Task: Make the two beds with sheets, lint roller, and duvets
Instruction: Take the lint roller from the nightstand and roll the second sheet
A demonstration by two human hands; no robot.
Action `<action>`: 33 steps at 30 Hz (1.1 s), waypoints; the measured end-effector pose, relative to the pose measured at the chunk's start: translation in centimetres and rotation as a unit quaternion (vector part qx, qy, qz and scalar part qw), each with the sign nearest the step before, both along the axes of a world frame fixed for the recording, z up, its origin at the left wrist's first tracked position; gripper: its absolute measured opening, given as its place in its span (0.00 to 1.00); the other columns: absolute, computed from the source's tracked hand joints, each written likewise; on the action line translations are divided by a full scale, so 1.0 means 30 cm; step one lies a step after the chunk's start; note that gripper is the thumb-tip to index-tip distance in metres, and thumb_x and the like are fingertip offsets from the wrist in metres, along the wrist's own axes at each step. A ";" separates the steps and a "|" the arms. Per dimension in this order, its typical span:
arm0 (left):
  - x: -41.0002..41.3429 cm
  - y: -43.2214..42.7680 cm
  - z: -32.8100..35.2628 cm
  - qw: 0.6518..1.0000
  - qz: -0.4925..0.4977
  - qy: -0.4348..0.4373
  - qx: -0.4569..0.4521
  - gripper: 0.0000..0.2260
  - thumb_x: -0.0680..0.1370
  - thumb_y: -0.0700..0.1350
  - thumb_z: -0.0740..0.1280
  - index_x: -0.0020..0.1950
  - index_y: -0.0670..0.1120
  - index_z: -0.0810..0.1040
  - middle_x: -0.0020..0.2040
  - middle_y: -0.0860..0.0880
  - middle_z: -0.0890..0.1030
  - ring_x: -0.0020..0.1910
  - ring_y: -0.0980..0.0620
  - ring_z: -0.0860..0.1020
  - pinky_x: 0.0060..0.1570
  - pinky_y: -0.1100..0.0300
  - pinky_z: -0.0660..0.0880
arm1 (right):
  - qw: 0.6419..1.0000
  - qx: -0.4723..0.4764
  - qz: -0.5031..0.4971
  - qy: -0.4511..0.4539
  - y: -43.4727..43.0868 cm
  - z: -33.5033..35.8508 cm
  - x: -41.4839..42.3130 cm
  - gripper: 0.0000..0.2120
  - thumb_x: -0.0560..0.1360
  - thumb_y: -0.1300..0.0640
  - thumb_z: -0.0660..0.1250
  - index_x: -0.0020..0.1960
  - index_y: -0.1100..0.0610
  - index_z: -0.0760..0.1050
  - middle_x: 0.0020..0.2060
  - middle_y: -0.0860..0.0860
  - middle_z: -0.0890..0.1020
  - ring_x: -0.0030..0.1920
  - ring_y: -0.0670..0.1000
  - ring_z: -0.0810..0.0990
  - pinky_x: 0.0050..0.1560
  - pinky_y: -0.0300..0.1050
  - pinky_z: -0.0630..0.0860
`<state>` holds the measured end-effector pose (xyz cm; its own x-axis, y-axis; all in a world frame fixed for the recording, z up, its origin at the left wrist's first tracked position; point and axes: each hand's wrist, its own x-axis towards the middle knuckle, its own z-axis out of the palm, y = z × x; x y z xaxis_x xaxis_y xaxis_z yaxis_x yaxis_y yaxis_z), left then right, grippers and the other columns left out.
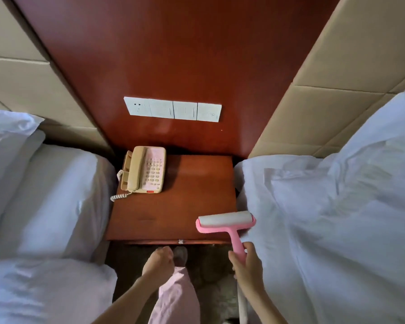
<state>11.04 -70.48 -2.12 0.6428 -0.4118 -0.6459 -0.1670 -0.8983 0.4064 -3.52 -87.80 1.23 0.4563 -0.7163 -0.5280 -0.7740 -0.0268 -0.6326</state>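
**Lint roller** (pixel 226 222). Pink plastic T-shaped frame with a straight pink handle and a white, paper-wrapped drum set crosswise at the far end. The drum surface looks clean and pale, with no lint visible at this sharpness. The head lies over the near right corner of the nightstand tabletop (pixel 173 213), just beside the edge of the right bed (pixel 325 230). Whether it rests on the wood or hovers above it cannot be told.

**Right hand** (pixel 246 265). Wrapped around the lower handle, thumb on the left side. The grip at the handle's end probably gives reach and a flat roll across the linen.

**Left hand** (pixel 159 263). Loosely curled, holding nothing, low in front of the nightstand drawer, well apart from the roller.

**Right bed.** White linen, rumpled and creased, with a pillow (pixel 384 136) against the padded headboard. Judged the likelier next surface for rolling, since the head points that way.

**Left bed** (pixel 52 195). White linen, smoother, covers folded back near the pillow end.

**Telephone** (pixel 145 170). Beige corded set on the far left of the tabletop.

**Switch panel** (pixel 173 109). White plates on the wooden wall panel above.
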 end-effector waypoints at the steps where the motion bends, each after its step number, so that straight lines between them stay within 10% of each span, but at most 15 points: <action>1: 0.071 -0.018 -0.028 1.000 -0.021 0.004 0.012 0.08 0.79 0.39 0.58 0.46 0.49 0.73 0.54 0.46 0.79 0.53 0.49 0.77 0.52 0.61 0.72 | 1.000 0.003 -0.015 0.006 -0.012 -0.041 0.067 0.12 0.76 0.52 0.66 0.56 0.52 0.67 0.44 0.52 0.79 0.38 0.50 0.80 0.41 0.47 0.82; 12: 0.538 -0.020 -0.346 0.995 -0.060 0.067 0.044 0.11 0.79 0.40 0.58 0.55 0.47 0.78 0.57 0.48 0.79 0.54 0.52 0.78 0.55 0.57 0.76 | 0.999 0.004 -0.049 0.015 -0.159 -0.425 0.693 0.17 0.78 0.50 0.63 0.61 0.59 0.65 0.44 0.52 0.77 0.38 0.52 0.80 0.43 0.53 0.82; 21: 0.581 0.034 -0.423 0.993 -0.059 0.087 0.057 0.11 0.80 0.41 0.58 0.61 0.45 0.74 0.57 0.48 0.78 0.54 0.51 0.77 0.55 0.58 0.74 | 0.994 0.078 -0.006 0.073 -0.164 -0.631 0.781 0.20 0.80 0.53 0.58 0.67 0.62 0.57 0.40 0.49 0.70 0.34 0.45 0.72 0.34 0.35 0.71; 33: 0.566 0.016 -0.379 0.990 -0.087 0.086 0.073 0.13 0.81 0.41 0.56 0.65 0.44 0.71 0.61 0.47 0.76 0.57 0.53 0.76 0.59 0.64 0.72 | 0.955 0.132 0.052 0.263 -0.174 -0.604 0.716 0.27 0.80 0.49 0.59 0.74 0.59 0.55 0.69 0.58 0.67 0.66 0.58 0.71 0.63 0.50 0.72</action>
<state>28.03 -70.01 -13.48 0.4460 -0.4006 -0.8004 -0.2639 -0.9133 0.3101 17.96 -93.04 -16.89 0.1402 -0.4929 -0.8587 -0.9881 -0.0136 -0.1535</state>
